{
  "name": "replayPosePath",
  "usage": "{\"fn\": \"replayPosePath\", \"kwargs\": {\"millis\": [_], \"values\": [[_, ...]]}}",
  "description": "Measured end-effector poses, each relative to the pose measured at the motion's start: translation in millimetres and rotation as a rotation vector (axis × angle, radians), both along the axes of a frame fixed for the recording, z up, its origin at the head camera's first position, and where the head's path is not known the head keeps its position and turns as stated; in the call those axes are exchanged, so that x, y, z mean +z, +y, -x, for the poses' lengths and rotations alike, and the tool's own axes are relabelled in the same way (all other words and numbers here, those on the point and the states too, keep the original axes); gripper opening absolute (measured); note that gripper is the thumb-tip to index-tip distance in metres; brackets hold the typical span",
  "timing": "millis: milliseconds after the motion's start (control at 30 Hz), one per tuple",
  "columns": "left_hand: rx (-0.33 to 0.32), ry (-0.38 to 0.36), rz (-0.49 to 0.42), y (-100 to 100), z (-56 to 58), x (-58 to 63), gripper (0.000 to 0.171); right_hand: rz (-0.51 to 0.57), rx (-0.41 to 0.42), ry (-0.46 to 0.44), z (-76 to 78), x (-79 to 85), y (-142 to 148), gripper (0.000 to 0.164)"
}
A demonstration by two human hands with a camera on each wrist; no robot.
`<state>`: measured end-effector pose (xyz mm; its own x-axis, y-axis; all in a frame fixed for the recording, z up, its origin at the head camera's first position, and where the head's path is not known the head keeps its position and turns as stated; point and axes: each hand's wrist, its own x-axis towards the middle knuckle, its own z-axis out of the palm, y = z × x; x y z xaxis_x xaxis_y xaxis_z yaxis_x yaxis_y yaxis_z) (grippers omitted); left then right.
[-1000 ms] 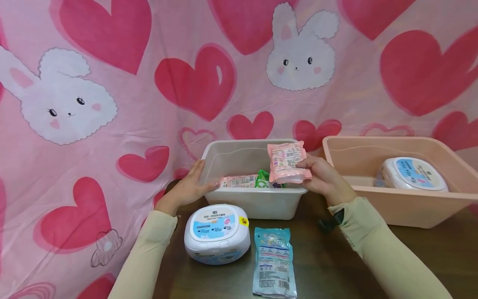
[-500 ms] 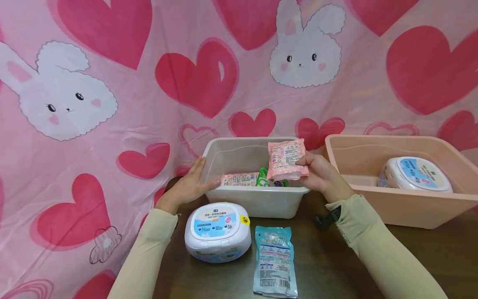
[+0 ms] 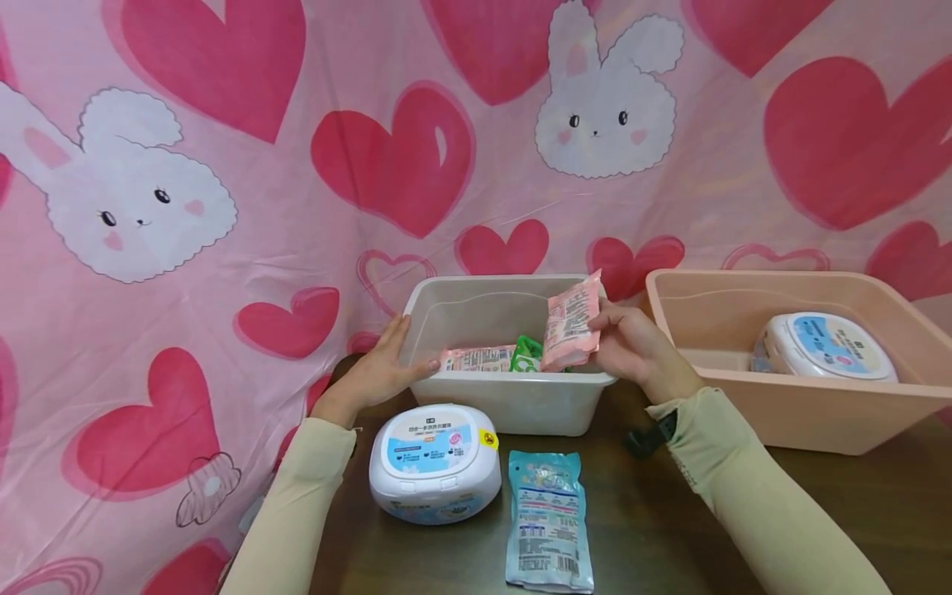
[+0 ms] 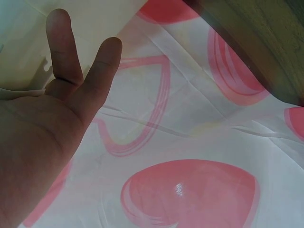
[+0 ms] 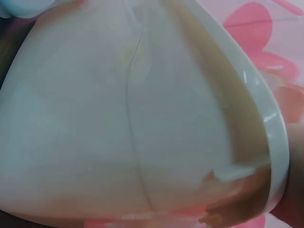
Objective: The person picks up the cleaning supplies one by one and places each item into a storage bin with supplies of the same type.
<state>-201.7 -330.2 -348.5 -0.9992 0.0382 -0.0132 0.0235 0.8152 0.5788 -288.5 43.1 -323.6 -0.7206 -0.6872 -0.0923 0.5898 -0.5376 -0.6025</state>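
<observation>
Where the pink packet [image 3: 571,324] leans: left of the right hand [image 3: 641,349], long axis steep, at the grey bin's [image 3: 550,406] mouth.
Right grip: pinched on its edge.
Left hand [image 3: 375,376]: spread, farther off.

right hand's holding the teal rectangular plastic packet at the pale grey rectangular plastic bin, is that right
No: in the head view, the right hand holds a pink rectangular plastic packet at the bin; the teal packet lies on the dark brown table.

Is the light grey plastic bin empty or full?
Neither: the light grey plastic bin holds a pink plastic packet and a green plastic packet inside, bare inner wall above; its front wall may hide more.
</observation>
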Motion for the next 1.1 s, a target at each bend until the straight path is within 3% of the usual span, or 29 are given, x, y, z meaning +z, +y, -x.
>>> {"fn": "replayPosePath", "kwargs": {"millis": [133,333,633,833,1100], "values": [[0.0,0.001,-0.005,2,-0.7,1.7,0.113,-0.063,-0.045,0.015,-1.8,4.1,-4,0.061],[0.002,0.004,0.002,4,-2.3,4.5,0.114,-0.18,-0.091,0.098,-5.9,8.0,-5,0.066],[-0.002,0.012,0.011,4,-2.6,6.9,0.113,-0.145,-0.115,0.164,-11.5,5.2,-3,0.065],[-0.008,0.022,0.001,3,-2.9,6.0,0.112,-0.094,-0.139,0.279,-19.0,-2.1,-3,0.059],[-0.017,0.024,-0.013,2,-3.2,2.4,0.112,-0.117,-0.142,0.393,-33.8,-5.4,3,0.055]]}}
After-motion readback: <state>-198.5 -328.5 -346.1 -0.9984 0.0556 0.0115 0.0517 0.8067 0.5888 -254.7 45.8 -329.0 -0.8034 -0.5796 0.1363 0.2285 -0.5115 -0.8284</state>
